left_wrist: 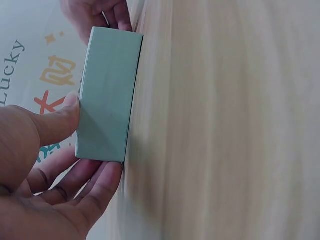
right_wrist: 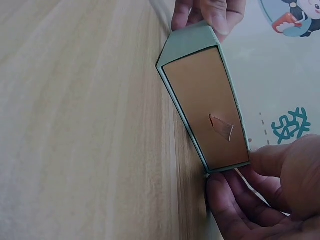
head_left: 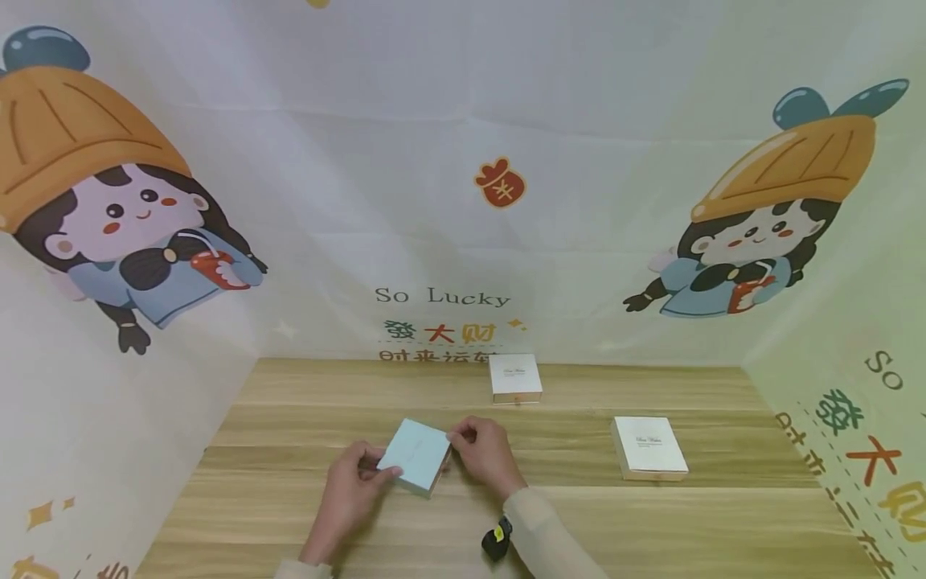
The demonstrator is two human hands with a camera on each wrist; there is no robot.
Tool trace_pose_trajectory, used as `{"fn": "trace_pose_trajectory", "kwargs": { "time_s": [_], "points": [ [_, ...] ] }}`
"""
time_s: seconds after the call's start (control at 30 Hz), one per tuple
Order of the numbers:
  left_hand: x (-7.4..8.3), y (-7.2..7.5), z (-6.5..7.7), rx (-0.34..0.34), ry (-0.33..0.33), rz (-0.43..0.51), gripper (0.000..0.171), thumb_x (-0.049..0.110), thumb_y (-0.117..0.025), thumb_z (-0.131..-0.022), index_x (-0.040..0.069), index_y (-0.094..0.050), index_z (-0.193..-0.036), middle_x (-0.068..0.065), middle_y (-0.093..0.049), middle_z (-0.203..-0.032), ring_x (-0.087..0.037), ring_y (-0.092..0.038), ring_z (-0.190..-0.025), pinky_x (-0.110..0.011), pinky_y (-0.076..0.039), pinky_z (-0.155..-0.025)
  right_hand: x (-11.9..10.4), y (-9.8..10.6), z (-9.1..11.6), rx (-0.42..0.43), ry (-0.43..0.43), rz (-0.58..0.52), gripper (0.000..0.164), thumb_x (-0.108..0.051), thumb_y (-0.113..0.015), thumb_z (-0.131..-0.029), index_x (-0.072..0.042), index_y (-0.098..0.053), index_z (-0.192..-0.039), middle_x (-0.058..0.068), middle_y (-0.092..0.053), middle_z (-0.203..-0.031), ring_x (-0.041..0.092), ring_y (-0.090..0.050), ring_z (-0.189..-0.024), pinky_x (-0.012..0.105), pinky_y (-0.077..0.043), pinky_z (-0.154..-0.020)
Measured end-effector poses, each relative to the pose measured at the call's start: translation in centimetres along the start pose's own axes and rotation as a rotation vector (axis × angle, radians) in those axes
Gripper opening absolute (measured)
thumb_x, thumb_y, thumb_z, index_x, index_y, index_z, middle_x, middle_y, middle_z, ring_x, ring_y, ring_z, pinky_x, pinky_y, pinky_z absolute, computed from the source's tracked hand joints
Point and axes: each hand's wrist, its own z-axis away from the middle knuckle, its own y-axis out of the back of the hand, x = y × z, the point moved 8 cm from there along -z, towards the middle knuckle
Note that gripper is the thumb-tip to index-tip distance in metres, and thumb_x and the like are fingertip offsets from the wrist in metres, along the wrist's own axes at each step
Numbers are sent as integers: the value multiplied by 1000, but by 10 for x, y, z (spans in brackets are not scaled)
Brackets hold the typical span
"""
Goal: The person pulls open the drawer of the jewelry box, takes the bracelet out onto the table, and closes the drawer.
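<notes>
A pale blue-green drawer box [head_left: 415, 453] lies at an angle on the wooden table. Its brown drawer front [right_wrist: 202, 100], with a small pull tab [right_wrist: 221, 127], faces right and sits flush in the sleeve. At the box's left side, my left hand [head_left: 356, 485] holds it, thumb on the top near the front edge and fingers along the side. My right hand [head_left: 488, 452] grips the far right corner between thumb and fingers. In the left wrist view, a plain side of the sleeve [left_wrist: 109, 95] shows, and the drawer front is hidden there.
One white box [head_left: 515, 378] stands by the back wall, right of centre. Another white box [head_left: 649, 447] lies farther right. Printed cloth [head_left: 448, 201] hangs at the back and sides of the table [head_left: 723, 523]. A black strap piece [head_left: 496, 540] hangs at the right wrist.
</notes>
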Motion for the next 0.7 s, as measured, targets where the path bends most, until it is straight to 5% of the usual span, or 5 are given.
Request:
{"fn": "trace_pose_trajectory", "kwargs": {
  "time_s": [0.7],
  "points": [
    [5,-6,18,46,36,-20,30,14,-83,-86,-2,-62,-101,-16,-67,-100,-18,-68,-85,-23,-58,-72,-4,-6,-16,-15,38,17,9,-16,-70,-97,-10,-74,-91,-1,-68,-84,9,-56,-76,24,-48,-67]
  ]
}}
